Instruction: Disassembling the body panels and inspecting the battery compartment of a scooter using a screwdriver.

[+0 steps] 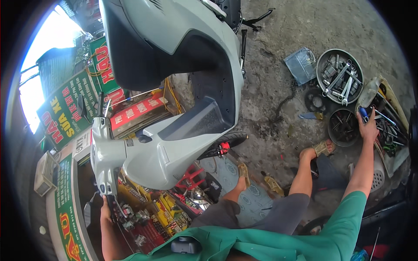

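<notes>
A pale grey scooter fills the left and middle of the view, its front panels and dark footwell turned toward me. My left hand is closed around the near end of its handlebar. Stretched far to the right, my right hand is over the edge of a long tool tray. Its fingers are closed at a blue handle, which looks like a screwdriver's; its shaft cannot be made out. Pliers, wrenches and other hand tools lie heaped in that tray.
Beside the tray stand a round metal bowl of wrenches and sockets and a smaller dark bowl of metal pieces. A flat grey packet and a brush lie on the stained concrete. Signboards and parts racks crowd the left.
</notes>
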`<state>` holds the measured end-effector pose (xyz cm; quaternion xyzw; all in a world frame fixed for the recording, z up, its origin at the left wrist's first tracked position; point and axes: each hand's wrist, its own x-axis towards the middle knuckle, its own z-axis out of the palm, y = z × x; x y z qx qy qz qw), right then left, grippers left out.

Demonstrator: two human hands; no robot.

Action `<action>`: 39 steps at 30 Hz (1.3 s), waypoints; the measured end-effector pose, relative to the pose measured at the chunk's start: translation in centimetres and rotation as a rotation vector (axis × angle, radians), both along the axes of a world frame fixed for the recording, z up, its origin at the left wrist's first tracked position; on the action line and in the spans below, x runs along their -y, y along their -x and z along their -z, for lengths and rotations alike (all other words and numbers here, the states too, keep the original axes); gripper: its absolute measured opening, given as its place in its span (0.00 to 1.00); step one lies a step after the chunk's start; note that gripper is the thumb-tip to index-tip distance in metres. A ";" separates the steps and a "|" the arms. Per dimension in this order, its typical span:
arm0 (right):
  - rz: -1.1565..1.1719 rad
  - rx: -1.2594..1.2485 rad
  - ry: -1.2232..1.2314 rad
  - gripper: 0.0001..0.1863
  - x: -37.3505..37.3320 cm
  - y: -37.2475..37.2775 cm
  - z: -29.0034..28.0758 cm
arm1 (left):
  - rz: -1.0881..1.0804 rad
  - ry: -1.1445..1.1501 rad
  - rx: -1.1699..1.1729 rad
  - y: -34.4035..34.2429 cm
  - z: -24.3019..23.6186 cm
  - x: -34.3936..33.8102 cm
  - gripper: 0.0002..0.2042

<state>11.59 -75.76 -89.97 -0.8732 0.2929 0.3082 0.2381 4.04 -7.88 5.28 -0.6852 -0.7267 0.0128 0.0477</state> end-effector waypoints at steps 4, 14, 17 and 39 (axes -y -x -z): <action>-0.132 0.120 0.296 0.45 1.5 0.7 -6.6 | 0.063 0.087 -0.001 -1.0 2.0 -0.4 0.37; -0.057 0.768 0.185 0.13 -3.6 -0.7 -25.9 | 0.134 0.183 0.050 0.0 2.3 -2.3 0.35; 0.004 0.989 -0.187 0.10 -11.1 -4.5 -32.6 | 0.455 0.086 -0.126 1.5 1.8 -3.8 0.34; -0.389 0.547 -1.472 0.25 -58.0 -22.8 -46.1 | 1.052 -0.682 1.386 12.2 21.3 -0.3 0.35</action>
